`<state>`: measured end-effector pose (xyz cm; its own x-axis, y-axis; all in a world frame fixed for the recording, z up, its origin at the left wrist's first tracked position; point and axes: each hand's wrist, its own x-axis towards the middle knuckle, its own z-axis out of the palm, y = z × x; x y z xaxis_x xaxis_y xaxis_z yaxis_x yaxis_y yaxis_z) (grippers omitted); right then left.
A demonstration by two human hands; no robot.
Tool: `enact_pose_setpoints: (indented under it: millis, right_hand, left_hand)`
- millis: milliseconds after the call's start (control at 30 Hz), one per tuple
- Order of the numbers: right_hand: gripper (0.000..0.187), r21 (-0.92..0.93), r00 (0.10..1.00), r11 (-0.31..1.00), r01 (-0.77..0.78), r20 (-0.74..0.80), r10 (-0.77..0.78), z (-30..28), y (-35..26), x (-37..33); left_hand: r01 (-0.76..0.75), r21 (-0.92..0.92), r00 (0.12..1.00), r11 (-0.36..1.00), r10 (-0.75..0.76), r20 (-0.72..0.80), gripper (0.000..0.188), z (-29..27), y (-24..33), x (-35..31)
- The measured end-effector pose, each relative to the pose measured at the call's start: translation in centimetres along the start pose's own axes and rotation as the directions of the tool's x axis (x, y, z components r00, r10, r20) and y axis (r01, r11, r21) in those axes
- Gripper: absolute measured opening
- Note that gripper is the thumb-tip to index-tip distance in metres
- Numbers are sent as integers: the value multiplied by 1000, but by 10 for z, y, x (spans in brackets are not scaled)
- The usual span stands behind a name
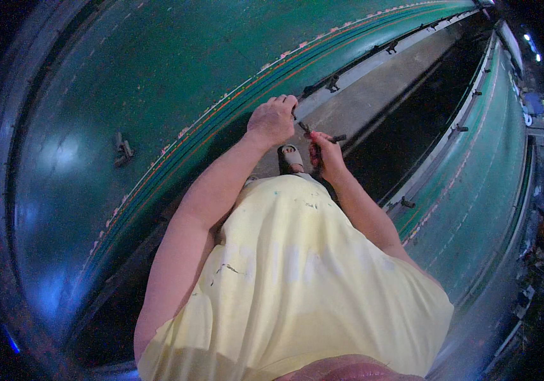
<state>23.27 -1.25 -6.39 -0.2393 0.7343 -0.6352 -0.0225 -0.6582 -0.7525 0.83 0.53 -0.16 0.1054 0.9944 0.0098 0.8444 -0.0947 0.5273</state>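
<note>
My left hand (274, 119) is at the near edge of a long green table (177, 76), fingers curled over a small dark part. What the fingers close on is mostly hidden. Just to its right, lower down, my right hand (328, 155) is closed around a dark hand tool (338, 138). One end of that tool sticks out to the right of the fist, and a dark piece points toward my left hand; its exact kind is too blurred to tell. Along the table's edge ahead sit several dark clamps (333, 83).
A couple of dark metal pieces (123, 150) lie on the left table. On my right runs a second green table (475, 171) with similar clamps along its side. Between the tables is a narrow grey floor aisle (380, 89), where my shoe (290, 157) shows.
</note>
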Motion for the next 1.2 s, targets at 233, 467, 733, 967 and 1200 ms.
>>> enact_pose_setpoints:
  millis: [233, 467, 733, 967, 1200]
  right_hand:
    - [36, -854, 649, 10, 521, 388, -654, -4, -35, -19]
    - [32, -851, 640, -141, 506, 480, -599, 0, -49, -13]
    - [24, -811, 483, -95, 577, 434, -761, -3, -31, 6]
    - [18, 91, 972, 996, 22, 229, -43, -16, 36, 48]
    - [16, 314, 881, 855, -412, 376, 286, -17, -12, 26]
  left_hand:
    - [69, 26, 992, 997, -71, 107, 33, -12, 10, -1]
    - [20, 42, 997, 999, -23, 80, 37, -3, 0, 2]
    - [18, 5, 999, 1000, -19, 46, 39, -5, 3, 4]
    - [26, 9, 999, 1000, -26, 38, 39, -4, 5, 5]
    - [49, 1, 998, 999, -49, 40, 40, -2, 3, 4]
